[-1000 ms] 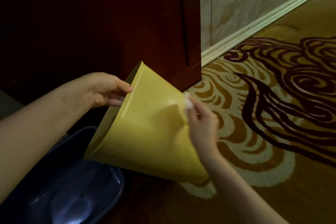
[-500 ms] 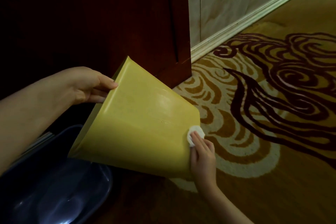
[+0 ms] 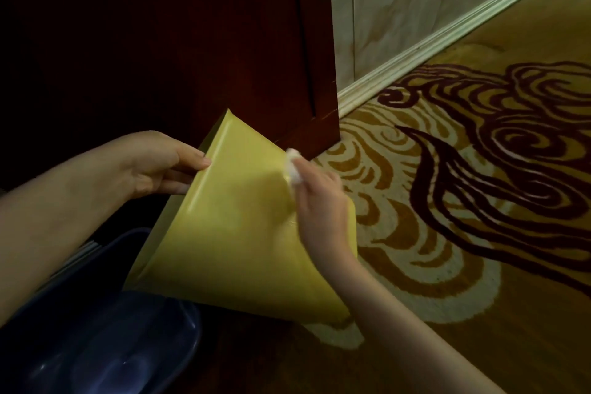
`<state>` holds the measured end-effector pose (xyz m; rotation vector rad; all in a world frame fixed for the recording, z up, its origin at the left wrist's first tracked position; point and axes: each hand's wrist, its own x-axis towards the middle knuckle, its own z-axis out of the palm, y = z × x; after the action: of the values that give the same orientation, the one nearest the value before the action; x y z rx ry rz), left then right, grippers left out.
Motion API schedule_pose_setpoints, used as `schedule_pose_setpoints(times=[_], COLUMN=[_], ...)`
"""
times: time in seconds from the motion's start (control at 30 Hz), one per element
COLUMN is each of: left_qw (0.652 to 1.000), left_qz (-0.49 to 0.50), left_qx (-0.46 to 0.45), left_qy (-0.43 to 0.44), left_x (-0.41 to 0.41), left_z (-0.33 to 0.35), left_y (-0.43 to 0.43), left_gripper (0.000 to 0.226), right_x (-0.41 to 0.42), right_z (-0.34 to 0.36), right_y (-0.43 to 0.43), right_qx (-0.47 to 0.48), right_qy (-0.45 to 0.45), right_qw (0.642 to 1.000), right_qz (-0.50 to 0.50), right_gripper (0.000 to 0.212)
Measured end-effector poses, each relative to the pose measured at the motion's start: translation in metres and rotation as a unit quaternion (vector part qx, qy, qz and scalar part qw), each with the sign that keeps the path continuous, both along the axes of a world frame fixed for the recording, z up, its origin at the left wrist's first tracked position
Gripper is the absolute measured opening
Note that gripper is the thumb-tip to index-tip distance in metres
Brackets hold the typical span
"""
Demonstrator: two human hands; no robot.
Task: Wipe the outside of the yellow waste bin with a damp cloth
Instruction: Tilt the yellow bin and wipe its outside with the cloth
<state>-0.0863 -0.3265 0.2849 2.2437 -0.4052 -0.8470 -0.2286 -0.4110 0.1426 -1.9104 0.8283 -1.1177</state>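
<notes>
The yellow waste bin [image 3: 243, 233] was tipped on its side at the frame's centre, partly over a dark basin [image 3: 105, 349] at 7 o'clock, so that a broad side faced up. Its rim was pinched by the left hand [image 3: 156, 163] to steady it. A white cloth [image 3: 292, 166] was pinched by the right hand [image 3: 319, 201] and pressed near the bin's 1 o'clock edge.

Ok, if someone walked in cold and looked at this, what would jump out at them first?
The yellow waste bin, tipped on its side at centre, stands out against the dark wooden cabinet behind it. The left hand holds its upper edge, while the right hand presses a small white cloth to its side. To the right, the carpet shows bold maroon and gold swirls, and a dark basin sits at lower left.
</notes>
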Motion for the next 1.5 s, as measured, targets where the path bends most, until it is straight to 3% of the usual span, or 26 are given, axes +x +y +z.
schedule_pose_setpoints(times=[0.1, 0.23, 0.57, 0.67, 0.73, 0.87, 0.97, 1.03, 1.17, 1.3, 1.4, 1.5], left_qw=[1.0, 1.0, 1.0, 1.0, 1.0, 1.0, 1.0, 1.0, 1.0, 1.0, 1.0, 1.0], left_qz=[0.001, 0.0, -0.014, -0.02, -0.02, -0.012, -0.011, -0.014, -0.012, -0.011, -0.013, -0.01], left_qx=[0.001, 0.006, 0.014, 0.012, 0.007, 0.004, 0.005, 0.008, 0.009, 0.011, 0.014, 0.016], left_qy=[-0.006, -0.015, -0.01, -0.012, -0.018, -0.008, -0.015, -0.019, -0.02, -0.019, -0.014, -0.008], left_x=[-0.005, -0.004, 0.003, 0.002, 0.002, 0.004, 0.005, 0.005, 0.007, 0.01, 0.012, 0.016], left_z=[0.0, -0.001, 0.0, 0.0, -0.001, -0.002, -0.003, -0.003, -0.004, -0.006, -0.007, -0.008], left_y=[-0.004, -0.005, 0.001, 0.0, 0.0, 0.0, -0.002, -0.002, -0.001, -0.001, -0.006, -0.015], left_gripper=[0.016, 0.014, 0.014, 0.015, 0.015, 0.02, 0.026, 0.029, 0.03, 0.032, 0.03, 0.02], right_x=[0.027, 0.011, -0.073, -0.084, -0.082, -0.057, -0.036, -0.036, -0.059, -0.085, -0.086, -0.059], right_z=[0.02, -0.009, -0.12, -0.126, -0.114, -0.057, -0.037, -0.045, -0.086, -0.111, -0.101, -0.059], right_y=[0.02, 0.033, -0.005, -0.014, -0.017, 0.006, 0.035, 0.04, 0.023, 0.002, -0.006, 0.005], right_qx=[-0.085, -0.175, 0.016, 0.109, 0.116, -0.016, -0.118, -0.145, -0.059, 0.021, 0.05, 0.008], right_qy=[0.06, 0.162, 0.363, 0.324, 0.265, 0.188, 0.21, 0.235, 0.31, 0.362, 0.311, 0.206], right_qw=[0.989, 0.965, 0.932, 0.939, 0.955, 0.982, 0.964, 0.951, 0.945, 0.932, 0.949, 0.978], right_qz=[0.104, 0.108, 0.004, -0.032, -0.064, -0.024, 0.11, 0.141, 0.091, 0.006, -0.029, -0.029], right_gripper=[0.038, 0.054, 0.052, 0.044, 0.04, 0.048, 0.067, 0.077, 0.08, 0.058, 0.051, 0.05])
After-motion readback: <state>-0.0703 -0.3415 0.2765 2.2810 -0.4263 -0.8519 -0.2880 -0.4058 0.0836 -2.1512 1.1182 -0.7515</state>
